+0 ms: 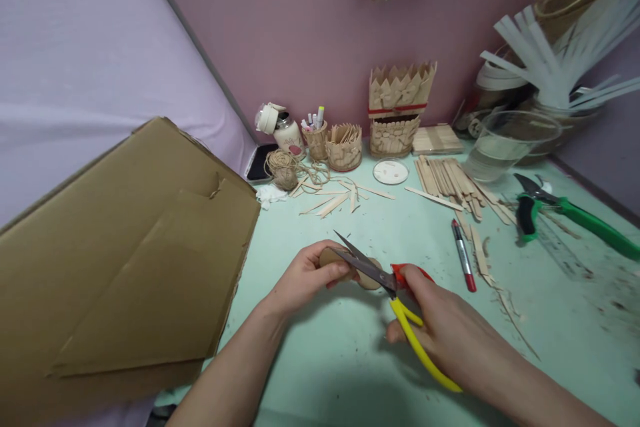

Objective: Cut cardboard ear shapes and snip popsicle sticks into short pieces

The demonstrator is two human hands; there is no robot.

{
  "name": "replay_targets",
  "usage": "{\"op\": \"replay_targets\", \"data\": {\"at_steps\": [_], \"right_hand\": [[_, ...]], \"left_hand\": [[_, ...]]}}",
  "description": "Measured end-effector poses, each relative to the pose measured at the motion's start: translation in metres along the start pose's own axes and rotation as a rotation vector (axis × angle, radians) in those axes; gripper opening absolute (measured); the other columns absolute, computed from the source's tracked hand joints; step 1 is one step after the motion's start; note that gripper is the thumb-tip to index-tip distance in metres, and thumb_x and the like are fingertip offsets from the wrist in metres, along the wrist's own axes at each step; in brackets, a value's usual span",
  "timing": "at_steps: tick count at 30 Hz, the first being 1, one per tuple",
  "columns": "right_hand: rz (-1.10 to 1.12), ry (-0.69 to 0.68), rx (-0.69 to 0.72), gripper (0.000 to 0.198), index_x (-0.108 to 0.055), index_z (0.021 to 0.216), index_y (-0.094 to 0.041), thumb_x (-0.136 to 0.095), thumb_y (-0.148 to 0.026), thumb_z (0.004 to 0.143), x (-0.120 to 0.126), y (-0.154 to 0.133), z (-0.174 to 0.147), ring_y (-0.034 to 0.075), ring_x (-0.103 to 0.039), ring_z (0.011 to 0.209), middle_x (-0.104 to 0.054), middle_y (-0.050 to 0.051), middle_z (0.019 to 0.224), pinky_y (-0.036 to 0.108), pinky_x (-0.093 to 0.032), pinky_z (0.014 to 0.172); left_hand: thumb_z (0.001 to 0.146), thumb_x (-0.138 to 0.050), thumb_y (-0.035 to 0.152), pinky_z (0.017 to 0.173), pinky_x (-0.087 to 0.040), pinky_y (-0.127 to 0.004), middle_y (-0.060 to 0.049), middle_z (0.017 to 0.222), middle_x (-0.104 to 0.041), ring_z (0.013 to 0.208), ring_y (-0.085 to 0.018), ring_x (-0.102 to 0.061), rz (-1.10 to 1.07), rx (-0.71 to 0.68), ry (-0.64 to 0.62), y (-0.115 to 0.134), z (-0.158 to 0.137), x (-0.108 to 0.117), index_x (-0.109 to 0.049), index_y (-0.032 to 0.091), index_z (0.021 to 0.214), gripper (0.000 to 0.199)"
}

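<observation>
My left hand pinches a small brown cardboard piece with rounded ends above the table. Scissors with one red and one yellow handle are gripped in my right hand. Their blades stand apart and point up to the left, lying across the cardboard piece near my left fingertips. Whether the blades are cutting into the edge I cannot tell. Part of the piece is hidden behind the blades and my left fingers.
A large cardboard sheet leans at the left. Along the back are a twine ball, stick-covered holders, and loose wooden sticks. A red marker, green-handled pruning shears and a clear plastic cup lie or stand at the right.
</observation>
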State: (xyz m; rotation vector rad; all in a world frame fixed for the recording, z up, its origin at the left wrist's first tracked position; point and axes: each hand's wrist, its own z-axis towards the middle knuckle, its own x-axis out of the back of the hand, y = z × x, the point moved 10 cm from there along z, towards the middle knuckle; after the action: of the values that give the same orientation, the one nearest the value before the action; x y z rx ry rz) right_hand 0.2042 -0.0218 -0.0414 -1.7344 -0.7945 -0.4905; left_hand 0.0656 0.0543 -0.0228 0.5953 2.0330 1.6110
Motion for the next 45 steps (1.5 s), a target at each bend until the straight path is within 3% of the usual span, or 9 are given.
{"op": "replay_targets", "data": {"at_steps": [5,11,21,26,29,32,35,38,45], "right_hand": [[0.021,0.004,0.017,0.035,-0.043,0.092,-0.025,-0.069,-0.033,0.07,0.0,-0.004,0.0,0.021,-0.058,0.072,-0.062,0.002,0.092,0.027,-0.034,0.058],[0.013,-0.04,0.002,0.033,-0.041,0.089,-0.026,-0.067,-0.036,0.073,-0.004,-0.003,0.0,0.02,-0.057,0.069,-0.061,0.0,0.084,0.027,-0.034,0.057],[-0.132,-0.042,-0.012,0.024,-0.045,0.089,-0.026,-0.06,-0.04,0.077,-0.004,0.001,-0.001,0.026,-0.063,0.065,-0.067,0.001,0.073,0.027,-0.028,0.051],[-0.016,-0.108,-0.015,0.013,-0.042,0.081,-0.025,-0.053,-0.033,0.08,-0.007,-0.001,0.001,0.025,-0.065,0.068,-0.073,0.001,0.075,0.027,-0.031,0.053],[0.113,-0.132,0.002,0.013,-0.037,0.079,-0.026,-0.048,-0.031,0.084,-0.009,0.0,0.003,0.022,-0.064,0.069,-0.074,0.0,0.076,0.026,-0.035,0.057],[0.204,-0.067,-0.006,0.02,-0.034,0.075,-0.026,-0.049,-0.036,0.083,-0.002,0.005,0.006,0.019,-0.059,0.064,-0.068,-0.002,0.07,0.025,-0.037,0.057],[0.191,0.03,-0.036,0.029,-0.032,0.072,-0.026,-0.052,-0.046,0.08,0.008,0.013,0.009,0.017,-0.051,0.059,-0.057,-0.004,0.064,0.025,-0.035,0.053],[0.183,0.035,-0.041,0.029,-0.032,0.074,-0.026,-0.051,-0.047,0.081,0.007,0.014,0.01,0.016,-0.048,0.059,-0.052,-0.005,0.064,0.025,-0.036,0.054],[0.07,0.014,-0.025,0.026,-0.034,0.082,-0.027,-0.053,-0.044,0.082,0.0,0.009,0.008,0.019,-0.053,0.064,-0.058,-0.003,0.072,0.027,-0.037,0.057]], "left_hand": [[0.077,-0.068,0.03,0.053,-0.033,-0.02,-0.004,0.073,-0.066,0.058,-0.009,-0.049,0.006,0.023,-0.002,-0.004,0.0,0.0,-0.061,0.014,0.083,0.019],[0.078,-0.069,0.032,0.056,-0.037,-0.021,-0.004,0.072,-0.065,0.061,-0.01,-0.053,-0.039,0.047,-0.069,-0.006,-0.001,-0.009,-0.063,0.014,0.087,0.021],[0.077,-0.07,0.037,0.053,-0.032,-0.021,-0.002,0.071,-0.064,0.053,-0.007,-0.043,-0.02,0.057,-0.081,-0.006,0.0,-0.01,-0.062,0.014,0.086,0.026],[0.076,-0.07,0.041,0.052,-0.031,-0.02,0.0,0.063,-0.06,0.052,-0.006,-0.04,0.015,0.101,-0.083,-0.009,-0.002,-0.009,-0.06,0.013,0.083,0.031],[0.077,-0.069,0.042,0.051,-0.031,-0.021,-0.002,0.068,-0.064,0.053,-0.007,-0.042,0.049,0.102,-0.064,-0.008,-0.002,-0.007,-0.059,0.013,0.082,0.031],[0.078,-0.068,0.042,0.051,-0.032,-0.02,-0.004,0.075,-0.067,0.052,-0.006,-0.042,0.043,0.106,-0.029,-0.008,-0.001,-0.004,-0.058,0.013,0.084,0.031],[0.079,-0.066,0.044,0.05,-0.032,-0.019,-0.005,0.078,-0.068,0.05,-0.004,-0.044,-0.014,0.146,0.04,-0.012,0.0,0.002,-0.057,0.014,0.085,0.031],[0.081,-0.063,0.044,0.048,-0.033,-0.018,-0.006,0.084,-0.07,0.049,-0.004,-0.049,-0.096,0.166,0.08,-0.015,0.001,0.006,-0.056,0.015,0.089,0.031],[0.08,-0.068,0.037,0.046,-0.041,-0.015,-0.008,0.085,-0.071,0.055,-0.009,-0.064,-0.212,0.165,0.148,-0.019,0.001,0.011,-0.055,0.014,0.092,0.029]]}}
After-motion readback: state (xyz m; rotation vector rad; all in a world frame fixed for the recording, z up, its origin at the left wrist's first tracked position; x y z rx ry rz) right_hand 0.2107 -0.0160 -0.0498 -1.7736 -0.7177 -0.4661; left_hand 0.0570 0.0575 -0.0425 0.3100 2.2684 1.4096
